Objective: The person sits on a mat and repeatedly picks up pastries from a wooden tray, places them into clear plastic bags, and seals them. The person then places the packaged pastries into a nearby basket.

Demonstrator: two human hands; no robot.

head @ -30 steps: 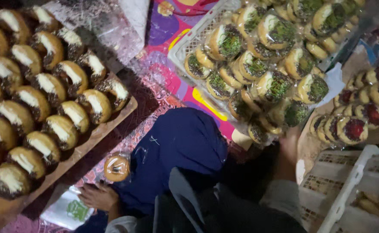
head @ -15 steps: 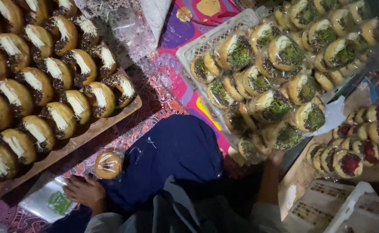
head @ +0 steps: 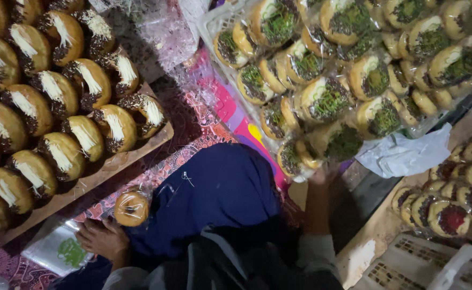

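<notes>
Since the earlier frame, left hand [head: 104, 239] carries a wrapped doughnut [head: 131, 208] nearer the wooden tray [head: 112, 166], fingers clamped beneath it for support. Right hand [head: 317, 177] reaches under the white basket [head: 214, 24]; its grip cannot be told.

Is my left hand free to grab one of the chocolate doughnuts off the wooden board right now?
Probably not at once: the left hand already holds a wrapped doughnut. The wooden board lies just beside it, its doughnuts uncovered, with nothing between.

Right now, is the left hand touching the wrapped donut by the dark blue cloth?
Touching. The head view shows the left hand with its fingers against the wrapped donut, no gap between them.
</notes>
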